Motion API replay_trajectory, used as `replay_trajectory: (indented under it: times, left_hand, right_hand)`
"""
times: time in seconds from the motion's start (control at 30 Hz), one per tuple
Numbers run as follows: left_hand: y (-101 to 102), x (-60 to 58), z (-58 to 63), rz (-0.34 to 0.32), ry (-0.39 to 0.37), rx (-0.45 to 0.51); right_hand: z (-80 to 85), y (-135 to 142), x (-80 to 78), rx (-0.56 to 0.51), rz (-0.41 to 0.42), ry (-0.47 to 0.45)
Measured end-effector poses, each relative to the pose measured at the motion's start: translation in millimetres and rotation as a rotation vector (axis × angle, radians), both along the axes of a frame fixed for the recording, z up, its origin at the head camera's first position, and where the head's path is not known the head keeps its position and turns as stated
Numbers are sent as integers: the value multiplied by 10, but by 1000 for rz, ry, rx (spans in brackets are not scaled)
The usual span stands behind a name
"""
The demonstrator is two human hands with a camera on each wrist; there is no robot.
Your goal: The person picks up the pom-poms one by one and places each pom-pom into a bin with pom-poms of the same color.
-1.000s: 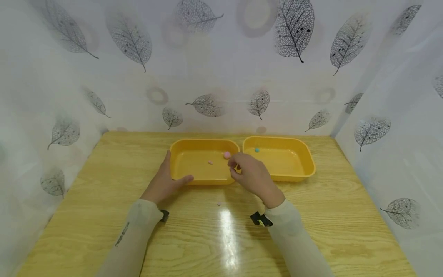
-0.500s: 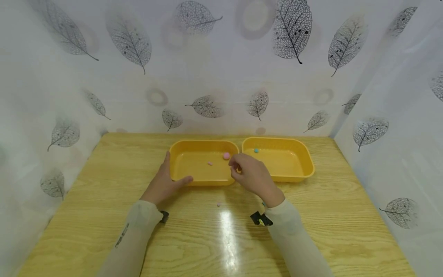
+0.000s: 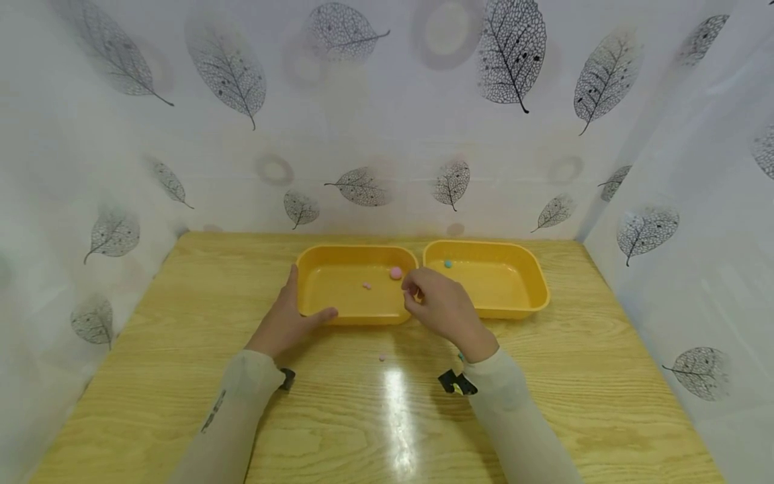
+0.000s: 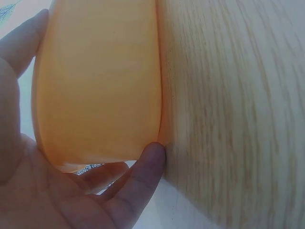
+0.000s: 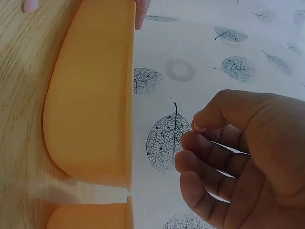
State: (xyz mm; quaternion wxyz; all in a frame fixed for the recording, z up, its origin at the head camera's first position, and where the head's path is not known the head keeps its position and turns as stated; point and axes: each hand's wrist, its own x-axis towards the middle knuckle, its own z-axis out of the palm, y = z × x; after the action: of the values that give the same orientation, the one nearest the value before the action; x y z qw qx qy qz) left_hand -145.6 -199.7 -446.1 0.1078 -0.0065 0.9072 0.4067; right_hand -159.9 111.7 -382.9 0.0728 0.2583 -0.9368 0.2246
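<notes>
In the head view my left hand (image 3: 286, 321) holds the near left corner of the left yellow tray (image 3: 347, 320), thumb along the front side. The left wrist view has this hand (image 4: 71, 191) with fingertips against the tray's wall (image 4: 100, 86). A pink ball (image 3: 396, 273) and a smaller pink piece (image 3: 366, 286) lie inside that tray. Above its right end, my right hand (image 3: 444, 306) has thumb and index finger together. Seen from the right wrist, this hand (image 5: 252, 148) pinches a tiny pale piece (image 5: 199, 128), its kind too small to tell.
Beside it stands the right yellow tray (image 3: 514, 312), holding a small teal ball (image 3: 448, 264). On the wooden table (image 3: 338, 417) lie a tiny pink piece (image 3: 382, 357) and a teal piece (image 3: 461, 356) partly behind the right wrist. A leaf-patterned curtain (image 3: 387, 134) surrounds the table.
Both hands stay nearly in place, the right one shifting very slightly. A teal piece beside the right wrist shows more than a second ago.
</notes>
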Motion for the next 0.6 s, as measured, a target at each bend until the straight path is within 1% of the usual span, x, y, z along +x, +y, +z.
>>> replay_trajectory:
  times: [0.3,0.47,0.6]
  left_hand:
    - [1,10,9,0,3,6]
    - [4,11,14,2,-4,6]
    - [-1,12,20,-1,5,14]
  right_hand:
    - [-9,-8,2,-8,17,-8]
    - [-15,-5,-3,-17,11,-11]
    - [-16,-4,-7,-21,7,-19]
